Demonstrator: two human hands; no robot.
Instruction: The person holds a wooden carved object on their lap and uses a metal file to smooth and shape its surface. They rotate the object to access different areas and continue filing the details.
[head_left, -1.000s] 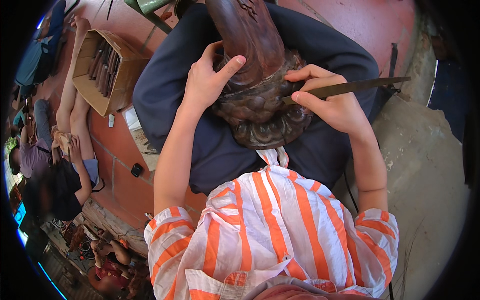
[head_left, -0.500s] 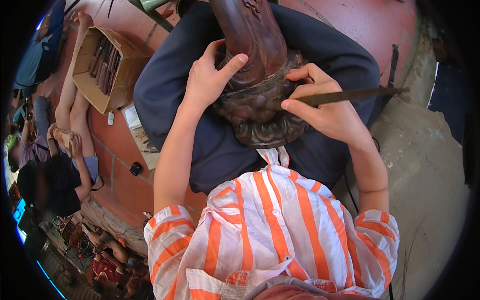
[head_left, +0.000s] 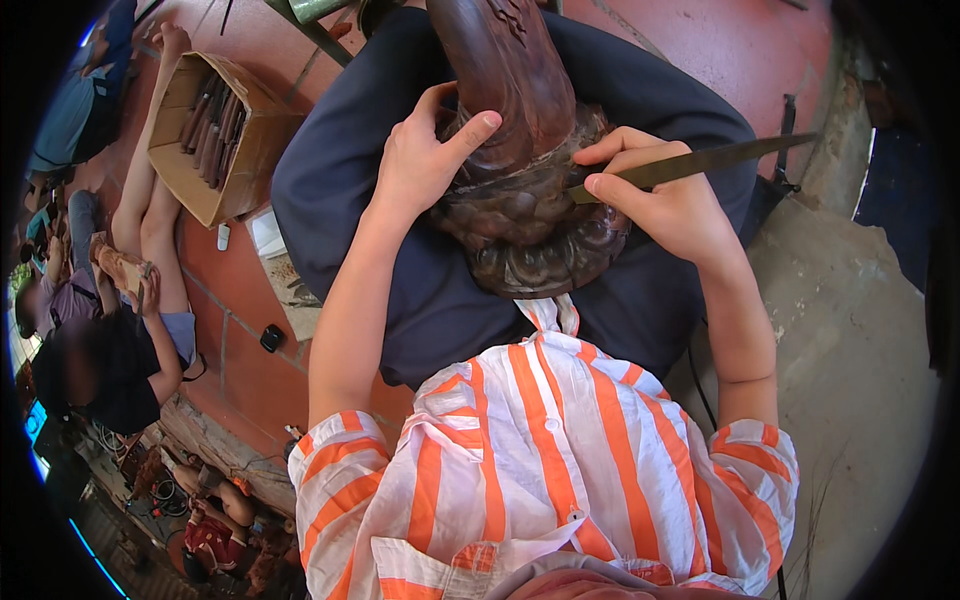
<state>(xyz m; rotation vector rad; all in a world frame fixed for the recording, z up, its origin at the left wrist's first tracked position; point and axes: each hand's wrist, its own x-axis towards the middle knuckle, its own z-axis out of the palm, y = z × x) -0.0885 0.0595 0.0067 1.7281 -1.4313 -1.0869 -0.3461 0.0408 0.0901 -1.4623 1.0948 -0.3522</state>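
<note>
A dark brown, glossy wooden carving rests in my lap, its smooth shaft pointing away from me and its lobed, petal-like base nearest my belly. My left hand is closed round the left side of the shaft where it joins the base, the thumb lying along the front. Between thumb and fingers, my right hand pinches a long, flat, tapered dark strip; whether it is a file or another tool I cannot tell. The strip's inner end meets the right side of the carved base, while its pointed end sticks out rightward.
Left of my knee, a cardboard box holds several wooden-handled tools. A small black case lies on the red tiles. Another person sits at far left holding a pale wooden piece. Grey concrete lies at right.
The strip has tilted, its pointed outer end now higher and its broad side showing more. My right hand has shifted slightly right; my left hand keeps its hold on the carving.
</note>
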